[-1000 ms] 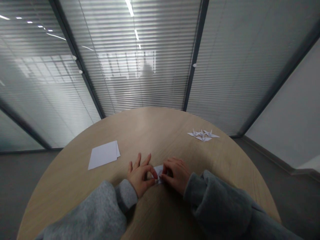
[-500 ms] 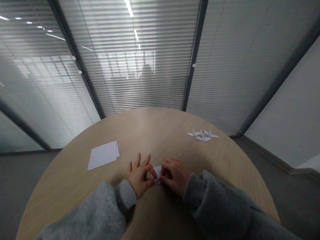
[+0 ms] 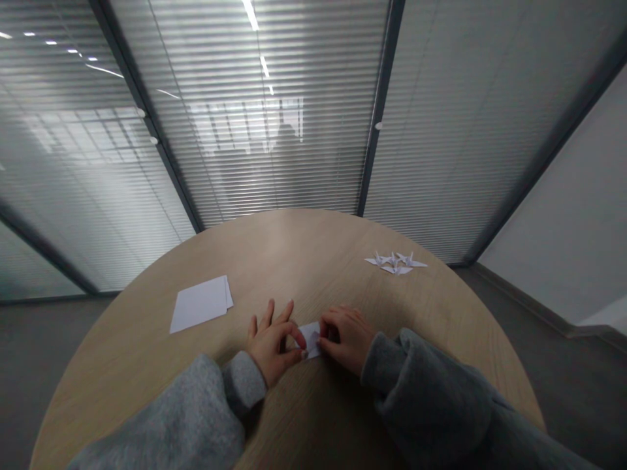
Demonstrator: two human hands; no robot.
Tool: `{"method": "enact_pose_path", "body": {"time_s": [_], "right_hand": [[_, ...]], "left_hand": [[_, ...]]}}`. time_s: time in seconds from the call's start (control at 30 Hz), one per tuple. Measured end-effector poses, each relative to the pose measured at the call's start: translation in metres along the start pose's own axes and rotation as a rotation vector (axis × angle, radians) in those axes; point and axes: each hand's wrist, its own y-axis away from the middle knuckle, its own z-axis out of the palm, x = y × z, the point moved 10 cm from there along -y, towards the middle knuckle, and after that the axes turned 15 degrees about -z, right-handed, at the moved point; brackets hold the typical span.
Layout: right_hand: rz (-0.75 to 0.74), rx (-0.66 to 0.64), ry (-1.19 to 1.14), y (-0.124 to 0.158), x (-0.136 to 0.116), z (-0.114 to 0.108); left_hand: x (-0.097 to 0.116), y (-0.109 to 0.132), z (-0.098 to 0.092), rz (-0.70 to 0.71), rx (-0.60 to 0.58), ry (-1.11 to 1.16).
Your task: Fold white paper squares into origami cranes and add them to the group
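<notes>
folded paper [image 3: 309,339] more exposed than before, pinched by left hand [image 3: 272,339] and right hand [image 3: 344,338] fingertips; fold detail unclear.

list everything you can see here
table: 1, light wood, round, under the hands
paper stack: 1, white, on the table, left of the hands
origami cranes: about 3, white, far right of the table
folded paper: 1, white, between the hands
glass partition: 1, grey with blinds, beyond the table
figure: 1, dark, blurred, behind the glass
floor: 1, grey, around the table
wall: 1, pale grey, far right
left hand: 1, grey sleeve, pinching the folded paper
right hand: 1, darker grey sleeve, fingers on the folded paper
</notes>
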Motion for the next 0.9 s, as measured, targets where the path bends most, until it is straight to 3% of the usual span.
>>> {"method": "enact_pose_path", "body": {"time_s": [0.63,0.9], "right_hand": [[0.036,0.04,-0.072,-0.003,0.016,-0.003],[0.068,0.137,-0.048,-0.002,0.026,-0.012]], "left_hand": [[0.002,0.003,-0.003,-0.017,0.005,-0.011],[-0.001,0.001,0.0,-0.004,0.004,0.005]]}}
